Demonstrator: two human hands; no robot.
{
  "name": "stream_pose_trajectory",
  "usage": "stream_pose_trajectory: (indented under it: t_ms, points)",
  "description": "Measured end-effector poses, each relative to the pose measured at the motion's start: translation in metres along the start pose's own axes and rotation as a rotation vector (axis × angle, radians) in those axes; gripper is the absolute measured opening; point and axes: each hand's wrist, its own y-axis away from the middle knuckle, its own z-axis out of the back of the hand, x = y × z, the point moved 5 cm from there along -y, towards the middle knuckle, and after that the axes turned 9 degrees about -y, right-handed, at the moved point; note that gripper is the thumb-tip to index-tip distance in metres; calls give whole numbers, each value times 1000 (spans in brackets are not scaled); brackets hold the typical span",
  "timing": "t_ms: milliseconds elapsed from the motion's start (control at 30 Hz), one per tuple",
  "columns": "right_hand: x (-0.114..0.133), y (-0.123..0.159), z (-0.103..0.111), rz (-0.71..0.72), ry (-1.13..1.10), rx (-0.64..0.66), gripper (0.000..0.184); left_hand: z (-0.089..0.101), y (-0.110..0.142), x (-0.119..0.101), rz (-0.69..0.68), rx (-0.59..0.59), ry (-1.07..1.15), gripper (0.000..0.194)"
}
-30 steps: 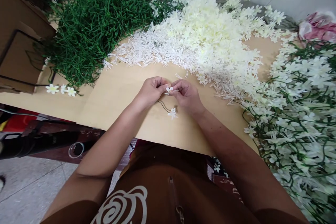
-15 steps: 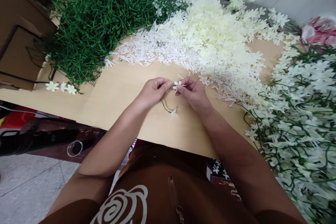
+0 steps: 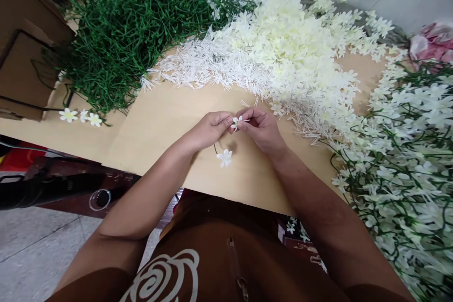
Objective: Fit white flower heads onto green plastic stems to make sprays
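My left hand (image 3: 214,128) is closed in a pinch on a green artificial stem (image 3: 215,148), mostly hidden by the fingers. From that stem a white flower (image 3: 225,157) hangs below the hand, over the tabletop. Between both sets of fingertips sits a small white artificial flower (image 3: 236,123). My right hand (image 3: 261,128) pinches this flower, and a thin white stamen piece sticks out toward its fingers. The two hands nearly touch over the brown board (image 3: 170,127). Whether the stem's tip is inside the small flower I cannot tell.
Green stems (image 3: 134,28) are heaped at the back left, beside a cardboard box (image 3: 24,71). White stamens (image 3: 212,63) and loose petals (image 3: 290,33) lie behind my hands. Finished white flowers (image 3: 414,174) pile up on the right. A flower spray (image 3: 69,115) lies at left.
Both hands have shifted slightly down, the left also a little right. The hanging flower has swung left and turned its open face to view. The small flower between the fingers has tilted.
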Motion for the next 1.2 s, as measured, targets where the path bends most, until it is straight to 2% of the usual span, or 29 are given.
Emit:
stream_pose_trajectory:
  t_ms: [133,367,500,633,967,1067,1133,1200]
  points:
    - [1,1,-4,-8,-17,47,34,2,2,-1,11,-20,43,43]
    - [0,1,-4,-38,64,35,40,0,2,-2,0,-28,-69,39]
    - [-3,-1,-4,-58,86,12,42,-1,1,0,-25,-15,-128,39]
    - [-5,-1,-2,-96,90,-6,43,-1,1,0,-53,-13,-84,40]
    - [-12,-7,-7,-136,141,-115,50,0,-4,1,-20,-64,-86,33]
    - [7,-3,1,-128,248,-86,49,-3,-5,1,-9,-35,-13,42]
    - [40,10,18,-65,346,-53,45,-2,-5,0,-14,-69,51,51]
    - [84,31,41,38,398,-56,42,2,-4,1,-2,-140,120,56]
